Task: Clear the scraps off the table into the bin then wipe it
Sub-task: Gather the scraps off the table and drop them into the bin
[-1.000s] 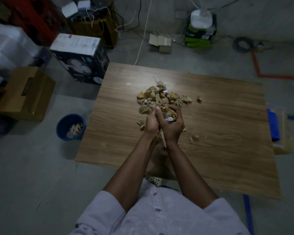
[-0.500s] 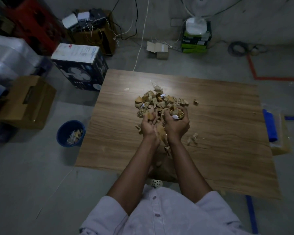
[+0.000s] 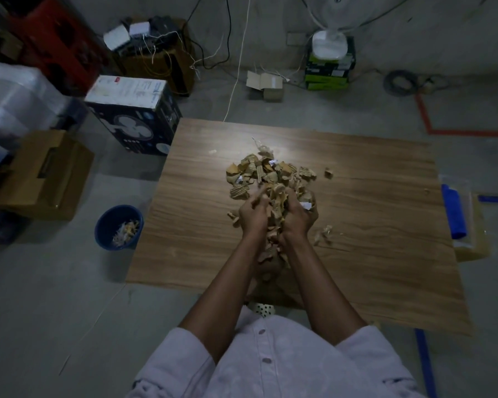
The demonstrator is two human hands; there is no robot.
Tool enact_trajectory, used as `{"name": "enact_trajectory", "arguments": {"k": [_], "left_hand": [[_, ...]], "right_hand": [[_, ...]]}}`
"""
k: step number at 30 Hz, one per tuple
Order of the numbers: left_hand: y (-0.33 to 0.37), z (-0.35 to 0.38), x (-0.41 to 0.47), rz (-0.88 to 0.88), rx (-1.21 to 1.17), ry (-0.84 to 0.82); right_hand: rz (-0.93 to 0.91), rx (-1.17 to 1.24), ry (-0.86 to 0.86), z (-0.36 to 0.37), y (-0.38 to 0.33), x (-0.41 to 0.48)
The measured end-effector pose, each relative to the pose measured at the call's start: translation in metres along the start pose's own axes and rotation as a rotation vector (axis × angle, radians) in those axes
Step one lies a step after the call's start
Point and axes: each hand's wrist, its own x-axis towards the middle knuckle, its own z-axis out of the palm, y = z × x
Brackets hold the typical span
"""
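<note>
Both hands are cupping a clump of scraps (image 3: 277, 196) between them over the table (image 3: 371, 225): the left hand (image 3: 252, 215) and the right hand (image 3: 298, 218) are each curling their fingers round the bundle. A bigger heap (image 3: 266, 170) is lying just at twelve o'clock of them. The blue bin (image 3: 104, 225), already holding some bits, is sitting on the floor at nine o'clock, past the table's left edge. The left hand is nearer to it, so the load is likely heading leftward. A blue cloth (image 3: 453, 214) is lying off the table's right edge at three o'clock.
</note>
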Motion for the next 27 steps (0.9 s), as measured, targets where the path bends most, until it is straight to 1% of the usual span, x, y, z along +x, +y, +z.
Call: {"name": "enact_trajectory", "arguments": {"k": [1,2,3,4,6,7,8,10,11,12,13,16,22,24,27], "left_hand": [[-0.001,-0.002,0.005,0.059,0.123,-0.044],[0.001,-0.004,0.006,0.083,0.189,-0.066],[0.006,-0.006,0.005,0.105,0.228,-0.048],[0.006,-0.007,0.006,0.120,0.227,-0.014],[0.006,-0.007,0.004,0.082,0.180,0.018],[0.007,-0.007,-0.001,0.020,0.120,0.009],[0.004,-0.006,-0.003,-0.061,0.036,-0.038],[0.004,-0.004,-0.011,-0.245,-0.187,-0.219],[0.005,-0.003,-0.013,-0.292,-0.317,-0.279],[0.006,-0.003,-0.012,-0.302,-0.433,-0.311],[0.012,-0.002,-0.014,-0.283,-0.499,-0.321],[0.029,-0.001,-0.014,-0.216,-0.487,-0.287],[0.033,-0.010,-0.003,-0.145,-0.399,-0.103],[0.034,-0.022,0.004,-0.116,-0.385,-0.011],[0.043,-0.050,0.012,-0.102,-0.426,0.112]], "right_hand": [[-0.010,-0.007,0.006,-0.002,0.000,0.001],[-0.004,-0.011,0.018,-0.005,0.001,0.004],[0.019,-0.017,0.031,-0.007,0.003,0.008],[0.051,-0.017,0.030,-0.010,0.006,0.012],[0.073,-0.007,0.025,-0.015,0.016,0.024],[0.064,-0.017,0.026,-0.015,0.017,0.026],[0.046,-0.050,0.021,-0.011,0.009,0.018],[-0.079,-0.109,-0.020,-0.003,-0.007,0.002],[-0.150,-0.147,-0.056,-0.001,-0.011,-0.006],[-0.223,-0.198,-0.110,0.001,-0.011,-0.011],[-0.286,-0.268,-0.182,0.002,-0.011,-0.017],[-0.438,-0.441,-0.358,0.002,-0.001,-0.025],[-0.534,-0.470,-0.391,0.017,0.003,-0.035],[-0.548,-0.459,-0.441,0.027,0.009,-0.041],[-0.525,-0.463,-0.518,0.050,0.024,-0.057]]}}
